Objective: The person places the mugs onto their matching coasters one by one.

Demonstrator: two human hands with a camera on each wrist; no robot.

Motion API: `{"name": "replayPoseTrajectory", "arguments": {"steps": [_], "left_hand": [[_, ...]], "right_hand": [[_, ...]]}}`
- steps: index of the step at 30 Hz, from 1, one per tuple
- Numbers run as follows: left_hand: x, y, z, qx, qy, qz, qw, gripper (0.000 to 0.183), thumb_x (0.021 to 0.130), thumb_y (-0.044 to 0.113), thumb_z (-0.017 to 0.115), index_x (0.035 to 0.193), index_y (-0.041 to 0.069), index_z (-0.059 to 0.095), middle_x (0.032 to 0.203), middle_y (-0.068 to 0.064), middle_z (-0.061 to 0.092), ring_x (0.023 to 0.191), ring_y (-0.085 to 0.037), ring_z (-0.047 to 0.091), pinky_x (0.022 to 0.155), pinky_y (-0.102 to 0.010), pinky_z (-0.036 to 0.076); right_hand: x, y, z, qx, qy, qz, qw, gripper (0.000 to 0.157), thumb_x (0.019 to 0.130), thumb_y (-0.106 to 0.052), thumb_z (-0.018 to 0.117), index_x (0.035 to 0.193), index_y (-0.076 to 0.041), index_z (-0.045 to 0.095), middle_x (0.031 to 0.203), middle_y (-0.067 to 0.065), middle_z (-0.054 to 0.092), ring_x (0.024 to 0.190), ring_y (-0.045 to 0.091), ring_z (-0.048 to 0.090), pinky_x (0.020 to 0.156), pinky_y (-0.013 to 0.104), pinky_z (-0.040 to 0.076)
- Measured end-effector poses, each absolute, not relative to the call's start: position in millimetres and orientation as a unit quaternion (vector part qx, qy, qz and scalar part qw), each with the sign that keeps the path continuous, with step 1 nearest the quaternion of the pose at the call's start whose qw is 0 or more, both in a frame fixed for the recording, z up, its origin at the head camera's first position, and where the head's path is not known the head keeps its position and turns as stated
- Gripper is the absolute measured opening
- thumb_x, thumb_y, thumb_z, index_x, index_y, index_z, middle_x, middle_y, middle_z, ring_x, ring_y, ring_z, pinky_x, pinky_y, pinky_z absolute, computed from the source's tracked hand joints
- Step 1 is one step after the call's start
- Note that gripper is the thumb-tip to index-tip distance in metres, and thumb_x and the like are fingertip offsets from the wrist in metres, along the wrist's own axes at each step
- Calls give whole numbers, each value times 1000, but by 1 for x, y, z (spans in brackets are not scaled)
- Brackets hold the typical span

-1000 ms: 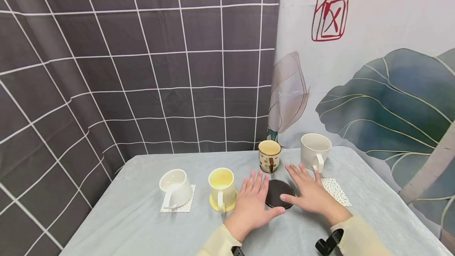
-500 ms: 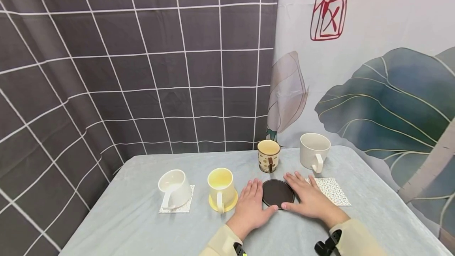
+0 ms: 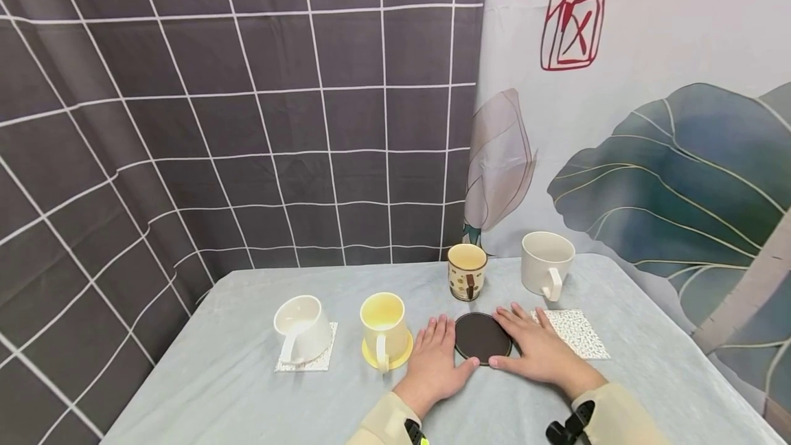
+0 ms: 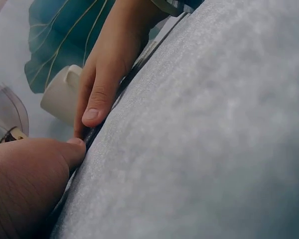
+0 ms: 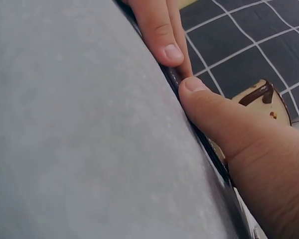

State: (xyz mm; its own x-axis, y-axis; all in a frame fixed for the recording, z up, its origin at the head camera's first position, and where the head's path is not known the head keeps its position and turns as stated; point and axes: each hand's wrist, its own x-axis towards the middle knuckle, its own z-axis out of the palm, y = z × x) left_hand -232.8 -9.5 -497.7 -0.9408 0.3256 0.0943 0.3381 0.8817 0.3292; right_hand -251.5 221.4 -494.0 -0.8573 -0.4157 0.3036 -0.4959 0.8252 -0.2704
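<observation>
A round dark brown coaster [image 3: 483,338] lies flat on the cloth-covered table between the two hands. My left hand [image 3: 435,360] rests at its left edge, fingers straight and thumb reaching to the near rim. On the opposite side my right hand [image 3: 542,354] touches the edge with its fingers extended, thumb also at the near rim. Both thumbs sit along the thin stitched edge in the right wrist view, where the left hand [image 5: 157,30] shows beyond the right thumb. Just behind the coaster stands a cream mug with brown spots [image 3: 465,283].
Back right, an off-white mug [image 3: 540,266] stands behind a speckled square coaster [image 3: 579,334], partly covered by the right hand. Left of the hands, a yellow mug [image 3: 380,328] sits on a yellow round coaster [image 3: 404,353]. Farther left, a white mug [image 3: 312,332] stands on another speckled square coaster [image 3: 323,362].
Both hands have come down from above the coaster to its two sides and drawn closer around it. In the last half second they have barely moved.
</observation>
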Motion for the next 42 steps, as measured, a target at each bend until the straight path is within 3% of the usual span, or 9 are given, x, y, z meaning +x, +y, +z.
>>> {"name": "replayPoseTrajectory", "arguments": {"steps": [14, 21, 30, 37, 42], "left_hand": [[-237, -12, -500, -175, -972, -152, 27, 82, 96, 61, 50, 155, 5, 39, 162, -11, 35, 152, -26, 27, 122, -46, 23], [-236, -13, -500, -172, -972, -157, 31, 82, 96, 60, 51, 155, 4, 40, 162, -12, 35, 152, -26, 26, 123, -46, 21], [-236, -14, -499, -175, -971, -157, 41, 82, 96, 60, 51, 154, 4, 41, 161, -11, 37, 151, -26, 29, 122, -46, 23], [-234, -14, -497, -175, -971, -161, 39, 82, 95, 60, 53, 153, 3, 42, 160, -13, 38, 150, -27, 30, 122, -46, 24], [-237, -12, -500, -174, -972, -155, 34, 82, 95, 61, 52, 153, 4, 41, 161, -12, 37, 151, -26, 29, 122, -46, 23]], "right_hand": [[-251, 215, -495, 236, -949, 167, 130, 91, 82, -68, 70, 138, 3, 57, 143, 19, 57, 138, 47, 44, 110, 74, 22], [-258, 214, -490, 211, -950, 200, 115, 75, 90, -57, 66, 136, 2, 60, 138, 19, 61, 136, 47, 46, 110, 73, 25], [-276, 201, -469, 128, -914, 380, 68, 52, 105, -38, 52, 137, 3, 59, 131, 19, 65, 124, 41, 59, 105, 59, 44], [-289, 183, -453, 60, -826, 561, 13, 53, 110, -33, 40, 135, 12, 55, 127, 27, 65, 111, 41, 67, 95, 51, 54], [-295, 175, -450, 17, -796, 605, -10, 55, 110, -35, 40, 138, 10, 53, 131, 28, 63, 107, 36, 70, 90, 46, 58]]}}
